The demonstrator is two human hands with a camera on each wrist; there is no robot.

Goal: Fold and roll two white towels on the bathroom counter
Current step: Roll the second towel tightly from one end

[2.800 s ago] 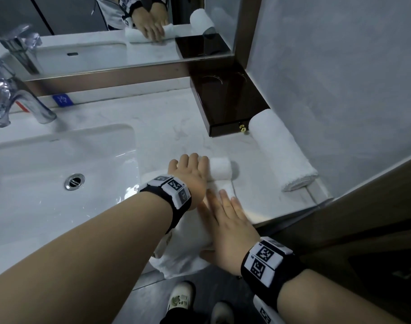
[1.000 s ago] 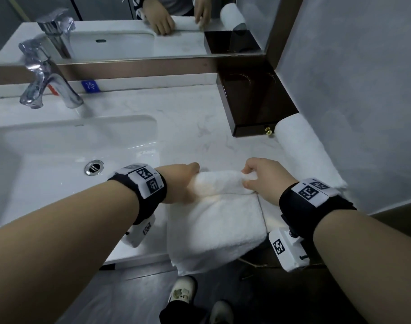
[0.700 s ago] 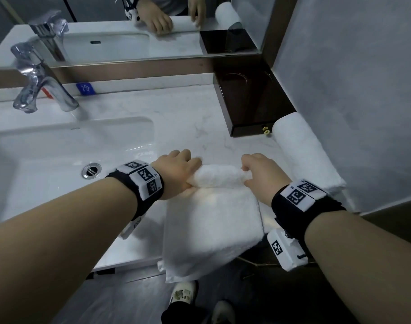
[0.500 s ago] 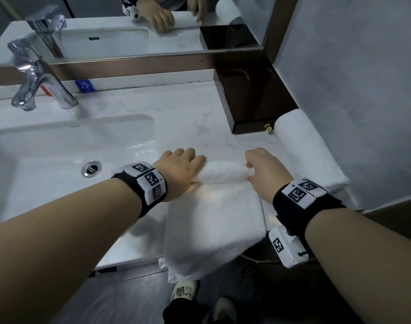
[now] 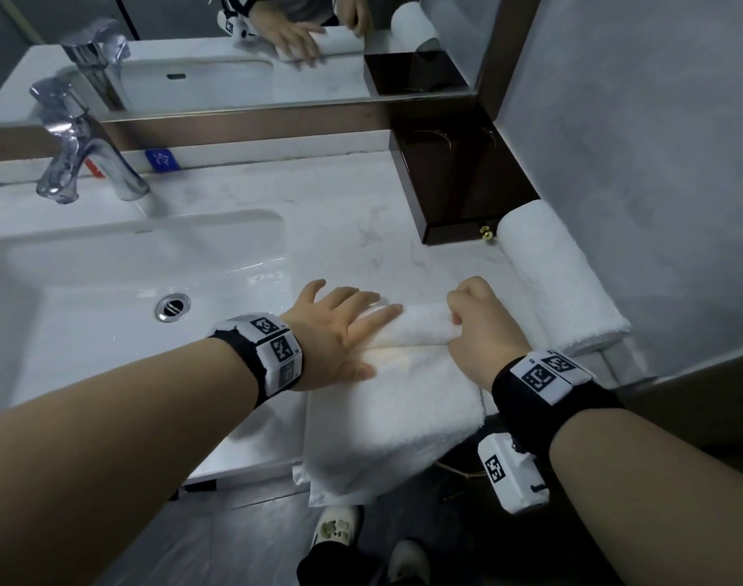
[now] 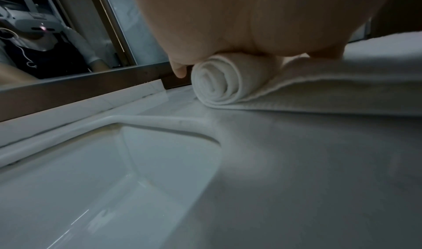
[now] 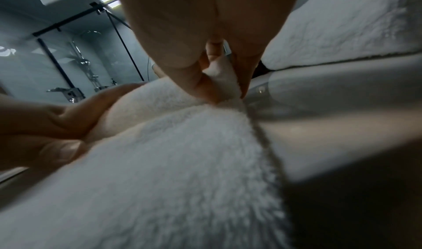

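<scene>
Half-rolled white towel (image 5: 403,399) on marble counter (image 5: 340,230), right of sink basin (image 5: 107,298). Rolled part at far end, lying left-right; unrolled tail running near, draped over counter's near edge and hanging down. Spiral of roll end plainly visible in left wrist view (image 6: 217,79), flat layers trailing off right.

Left hand (image 5: 340,332) flat on left end of roll, fingers straight and spread, palm pressing down, thumb resting on flat part of towel. Not gripping anything.

Right hand (image 5: 484,327) at right end of roll, fingers curled over it. Right wrist view confirms thumb and fingers (image 7: 182,57) pinching towel's end fold (image 7: 221,79).

Second white towel, fully rolled (image 5: 560,281), lying against grey wall (image 5: 657,162) on right side of counter, long axis running near-far. Just beside right hand, apart from half-rolled towel; contact between the two cannot be told.

Dark brown wooden box (image 5: 458,184) in far right corner, small brass knob (image 5: 485,234) on near face, touching or nearly touching far end of finished roll. Chrome faucet (image 5: 77,150) at far left behind basin, drain (image 5: 173,306) in basin floor. Mirror (image 5: 234,57) along far wall reflecting both hands and towels. Tagged black bands on both wrists (image 5: 268,353). Shoes (image 5: 335,530) visible on floor below counter edge.
</scene>
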